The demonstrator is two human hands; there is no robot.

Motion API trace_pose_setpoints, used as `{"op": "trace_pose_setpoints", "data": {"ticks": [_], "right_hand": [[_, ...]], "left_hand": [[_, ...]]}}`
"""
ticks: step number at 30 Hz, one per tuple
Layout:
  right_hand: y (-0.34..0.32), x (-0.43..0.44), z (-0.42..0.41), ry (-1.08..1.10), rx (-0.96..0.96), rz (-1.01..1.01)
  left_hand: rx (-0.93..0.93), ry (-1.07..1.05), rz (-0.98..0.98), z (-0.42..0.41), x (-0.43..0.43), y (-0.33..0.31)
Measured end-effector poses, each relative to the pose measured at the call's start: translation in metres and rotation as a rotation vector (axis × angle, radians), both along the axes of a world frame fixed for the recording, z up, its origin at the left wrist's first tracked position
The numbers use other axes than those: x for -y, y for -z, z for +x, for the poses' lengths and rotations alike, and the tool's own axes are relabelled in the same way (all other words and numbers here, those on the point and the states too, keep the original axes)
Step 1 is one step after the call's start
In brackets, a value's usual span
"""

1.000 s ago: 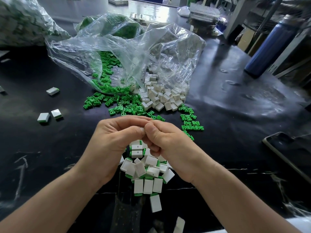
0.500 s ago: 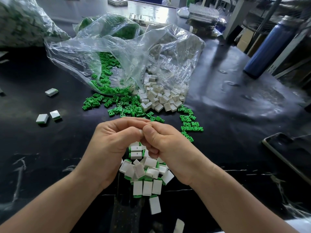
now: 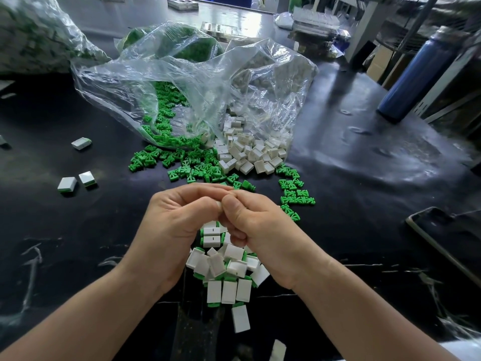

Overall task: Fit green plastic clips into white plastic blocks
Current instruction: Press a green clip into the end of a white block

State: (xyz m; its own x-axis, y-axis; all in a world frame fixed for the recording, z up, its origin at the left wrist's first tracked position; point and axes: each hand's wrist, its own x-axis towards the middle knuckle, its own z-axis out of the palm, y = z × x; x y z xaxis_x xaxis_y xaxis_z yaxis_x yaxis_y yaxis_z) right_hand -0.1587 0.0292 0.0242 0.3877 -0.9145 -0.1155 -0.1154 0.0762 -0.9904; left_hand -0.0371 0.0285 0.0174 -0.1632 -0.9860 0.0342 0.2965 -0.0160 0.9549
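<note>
both hands curled tip to tip, left hand (image 3: 171, 230), right hand (image 3: 260, 230); contents hidden, cannot tell. risk: skewed press, slip, knock scatters finished pile (image 3: 229, 267).

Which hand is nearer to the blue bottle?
Right. The bottle stands far off, ahead and to the right of the right hand; the left hand is further left, touching the right one.
</note>
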Motion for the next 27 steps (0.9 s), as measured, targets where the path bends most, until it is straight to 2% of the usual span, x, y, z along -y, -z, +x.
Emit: {"op": "trace_pose_setpoints", "data": {"ticks": [7, 9, 18, 22, 27], "right_hand": [[-0.005, 0.003, -0.008, -0.057, 0.227, 0.197], [-0.008, 0.005, -0.012, -0.088, 0.242, 0.223], [-0.007, 0.004, -0.020, -0.173, 0.027, 0.187], [-0.013, 0.002, -0.024, -0.197, 0.089, 0.222], [-0.006, 0.003, -0.017, -0.121, -0.039, 0.121]], "left_hand": [[0.018, 0.083, 0.041, 0.007, 0.006, 0.000], [0.013, 0.110, 0.050, 0.008, 0.007, 0.000], [0.075, 0.153, 0.035, 0.007, 0.004, -0.004], [0.075, 0.147, 0.035, 0.007, 0.004, -0.004], [0.053, 0.149, 0.041, 0.006, 0.003, -0.004]]}}
